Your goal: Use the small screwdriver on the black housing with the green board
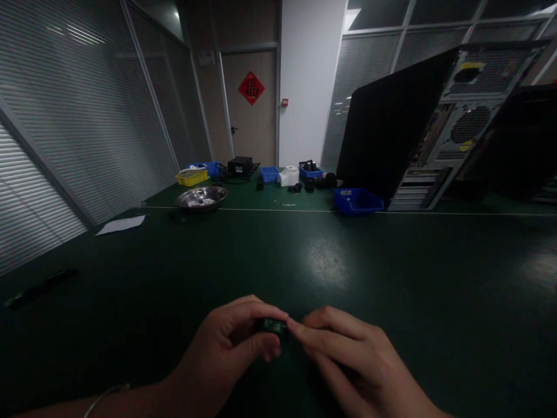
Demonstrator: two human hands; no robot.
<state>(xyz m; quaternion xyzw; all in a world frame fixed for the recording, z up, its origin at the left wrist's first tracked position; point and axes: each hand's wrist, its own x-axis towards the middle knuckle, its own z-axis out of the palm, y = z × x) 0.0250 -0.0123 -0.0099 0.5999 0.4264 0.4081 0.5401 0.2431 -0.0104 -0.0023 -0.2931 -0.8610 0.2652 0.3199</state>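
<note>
Low in the view, both hands meet over the dark green table (331,261). My left hand (230,348) pinches a small dark part with a green circuit board (272,325) between thumb and fingers. My right hand (348,354) reaches in from the right, and its fingertips touch the same part at its right end. Most of the part is hidden by the fingers. A thin bracelet sits on my left wrist.
An open computer case (435,133) stands at the back right, a blue bin (357,201) beside it. Farther back lie a metal bowl (201,197), a yellow tray (191,176), more blue bins, a black box and a white object. A paper sheet (120,224) lies at left.
</note>
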